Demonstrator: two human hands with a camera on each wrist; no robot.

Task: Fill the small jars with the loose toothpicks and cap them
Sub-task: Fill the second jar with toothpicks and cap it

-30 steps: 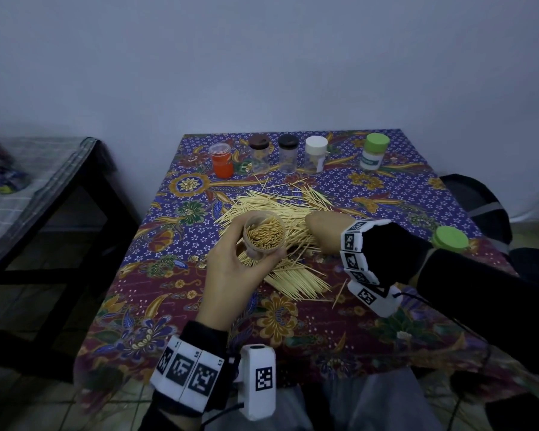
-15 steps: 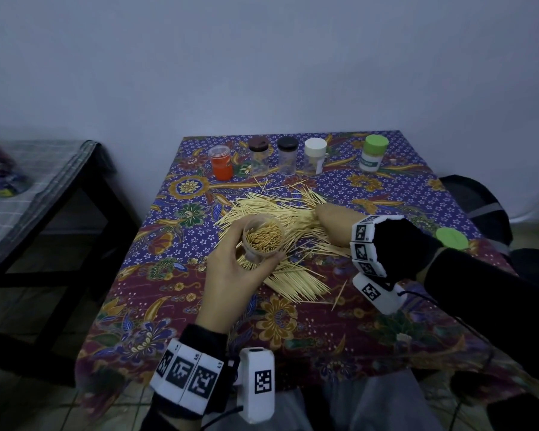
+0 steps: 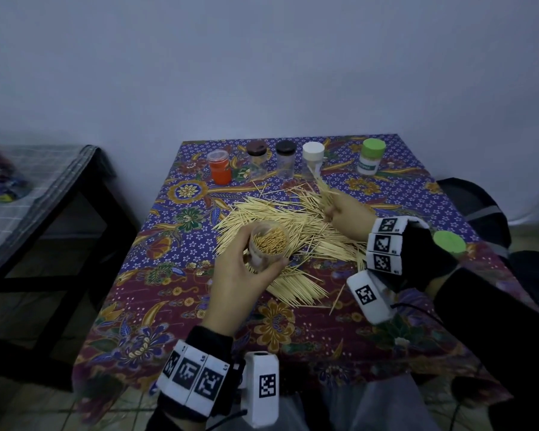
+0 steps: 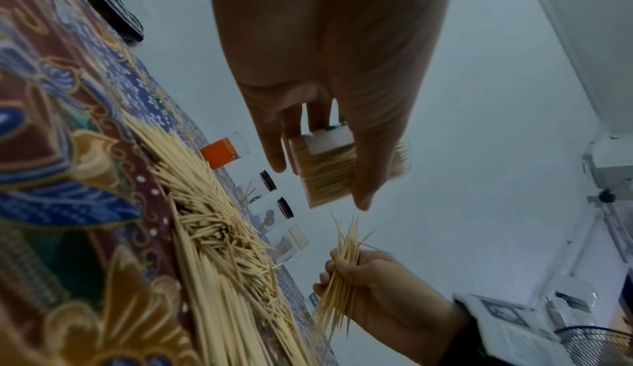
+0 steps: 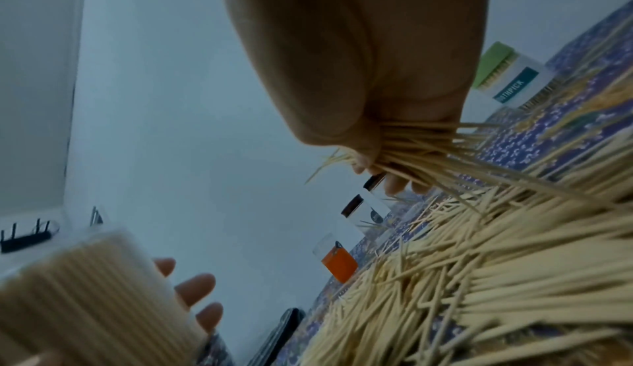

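My left hand (image 3: 246,275) grips a clear open jar (image 3: 266,244) packed with upright toothpicks, held above the near side of the loose toothpick pile (image 3: 287,219). In the left wrist view the same jar (image 4: 329,171) sits between thumb and fingers. My right hand (image 3: 346,213) is over the far right of the pile and clutches a bunch of toothpicks (image 3: 324,189) that fan upward; the right wrist view shows this bunch (image 5: 428,144) squeezed in the fist. A loose green cap (image 3: 448,242) lies on the cloth behind my right wrist.
Along the table's far edge stand an orange jar (image 3: 220,168), two dark-capped clear jars (image 3: 257,158) (image 3: 285,157), a white-capped jar (image 3: 312,158) and a green-capped labelled jar (image 3: 371,157). A dark side table (image 3: 44,194) is at left, a black bag (image 3: 476,206) at right.
My right hand has closed on a bunch of toothpicks and moved away from the jar toward the far right of the pile, lifting the bunch. The left hand keeps the jar almost still.
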